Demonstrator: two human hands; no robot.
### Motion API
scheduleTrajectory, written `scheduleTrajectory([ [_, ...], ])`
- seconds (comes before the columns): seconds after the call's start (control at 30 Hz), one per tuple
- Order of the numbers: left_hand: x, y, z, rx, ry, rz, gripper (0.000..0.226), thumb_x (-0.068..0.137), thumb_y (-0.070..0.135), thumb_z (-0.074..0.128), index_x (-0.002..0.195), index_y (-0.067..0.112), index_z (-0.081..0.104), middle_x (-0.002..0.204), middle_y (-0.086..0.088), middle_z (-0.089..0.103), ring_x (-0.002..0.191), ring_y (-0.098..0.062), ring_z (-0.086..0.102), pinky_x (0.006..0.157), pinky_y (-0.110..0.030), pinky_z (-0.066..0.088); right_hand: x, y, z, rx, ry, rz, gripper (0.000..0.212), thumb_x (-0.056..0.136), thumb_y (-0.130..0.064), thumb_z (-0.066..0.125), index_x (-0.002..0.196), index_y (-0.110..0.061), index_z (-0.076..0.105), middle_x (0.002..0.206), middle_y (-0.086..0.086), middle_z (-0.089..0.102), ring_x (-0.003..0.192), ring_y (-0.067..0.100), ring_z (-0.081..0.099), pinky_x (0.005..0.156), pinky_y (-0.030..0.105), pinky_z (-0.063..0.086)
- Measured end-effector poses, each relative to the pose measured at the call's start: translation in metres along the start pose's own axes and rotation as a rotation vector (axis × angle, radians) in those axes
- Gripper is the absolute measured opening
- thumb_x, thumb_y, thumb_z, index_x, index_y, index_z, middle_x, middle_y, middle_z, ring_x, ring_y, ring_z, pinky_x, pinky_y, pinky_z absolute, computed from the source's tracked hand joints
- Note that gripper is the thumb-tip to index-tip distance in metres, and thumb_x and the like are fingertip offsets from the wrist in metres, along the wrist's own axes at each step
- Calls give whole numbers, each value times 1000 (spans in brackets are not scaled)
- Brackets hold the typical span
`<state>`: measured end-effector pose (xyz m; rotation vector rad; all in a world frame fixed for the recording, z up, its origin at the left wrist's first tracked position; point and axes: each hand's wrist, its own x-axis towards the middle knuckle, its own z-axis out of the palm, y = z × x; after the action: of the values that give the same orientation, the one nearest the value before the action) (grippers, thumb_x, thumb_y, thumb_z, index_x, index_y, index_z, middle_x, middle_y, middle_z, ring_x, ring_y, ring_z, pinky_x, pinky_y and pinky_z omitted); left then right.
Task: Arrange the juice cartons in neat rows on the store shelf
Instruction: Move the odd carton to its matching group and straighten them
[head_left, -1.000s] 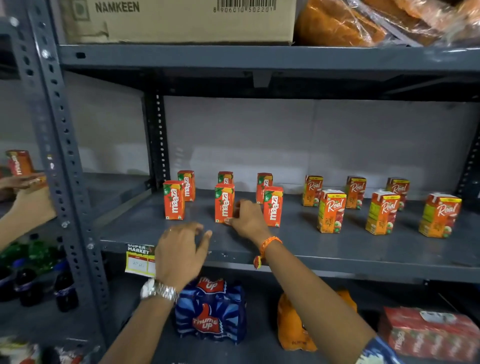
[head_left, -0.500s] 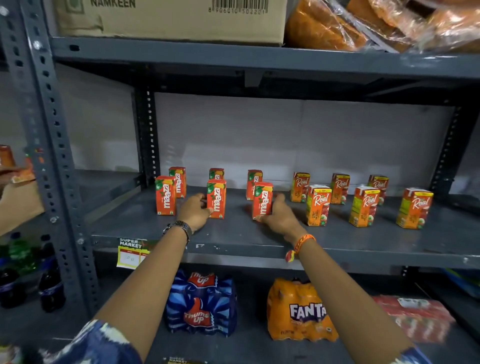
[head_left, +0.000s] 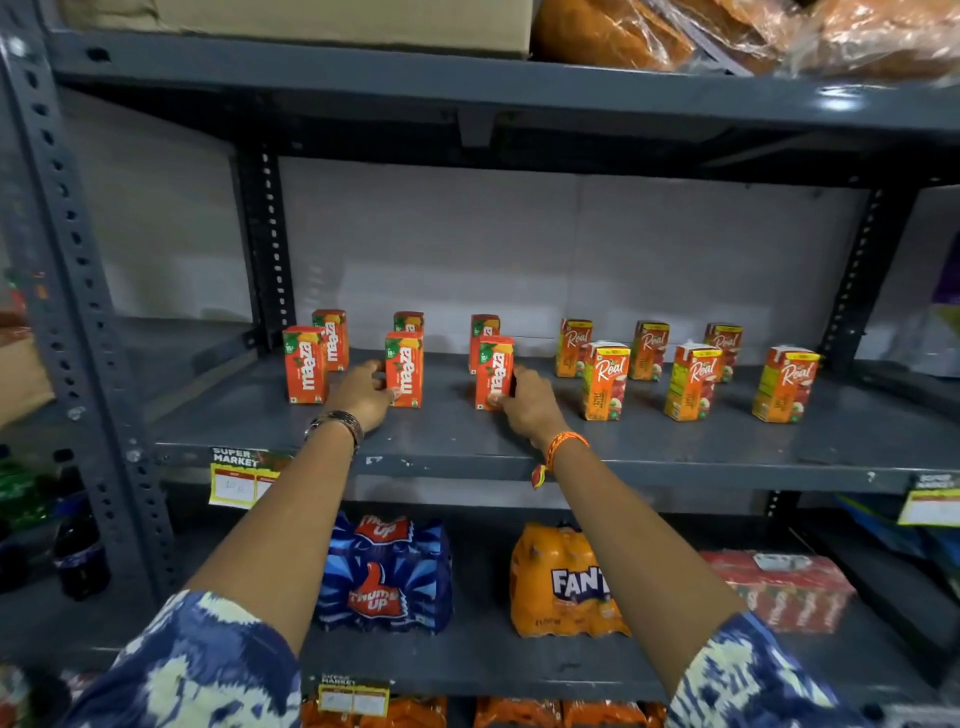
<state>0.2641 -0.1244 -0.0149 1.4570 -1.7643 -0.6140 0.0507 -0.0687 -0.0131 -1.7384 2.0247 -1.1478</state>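
Left hand (head_left: 363, 397) grips the middle Maaza carton (head_left: 404, 370), right hand (head_left: 530, 404) the next carton (head_left: 494, 373); Real cartons (head_left: 604, 381) stand rightward. Grips unchanged from a half-second ago.

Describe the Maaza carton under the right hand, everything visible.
The front-right Maaza carton is a small rectangular box, seemingly printed card, red-orange with white vertical lettering and a green patch near its top. It stands upright on the grey metal shelf, front row, just ahead of another Maaza carton. The right hand grips its lower right side, thumb on the front.
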Motion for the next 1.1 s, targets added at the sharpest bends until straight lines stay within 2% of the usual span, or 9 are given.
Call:
scheduleTrajectory([
  [0.3,-5,0,1,4,15,13,51,92,17,61,140,9,46,135,-12,61,123,-31,58,107,-45,42,-2,-1,-1,5,-7,8,53,87,-19,69,134,-3,50,135,18,58,125,35,55,106,45,43],
  [0.77,-4,-2,1,30,26,19,45,91,18,61,135,12,51,128,-11,66,115,-29,62,102,-45,46,3,2,1,0,-9,-2,56,87,-20,69,137,-3,48,137,17,58,126,34,55,106,45,42],
  [0.93,-6,-1,2,64,35,40,45,90,18,63,134,10,52,124,-13,68,112,-31,63,95,-43,47,1,4,-1,61,-33,30,59,85,-26,71,135,-6,47,137,15,58,127,32,55,105,46,43],
  [1.03,-5,-3,-1,33,-36,14,51,87,16,67,135,9,50,127,-13,66,115,-30,62,100,-45,45,-9,9,-10,95,-6,29,58,85,-23,71,134,-3,45,133,16,59,125,31,56,102,41,45],
  [1.1,-5,-2,-6,21,-114,-41,45,86,16,68,129,10,55,126,-13,66,115,-29,60,105,-47,42,-21,14,-20,101,23,-23,63,87,-18,69,140,0,41,129,17,61,123,31,57,102,37,45],
])
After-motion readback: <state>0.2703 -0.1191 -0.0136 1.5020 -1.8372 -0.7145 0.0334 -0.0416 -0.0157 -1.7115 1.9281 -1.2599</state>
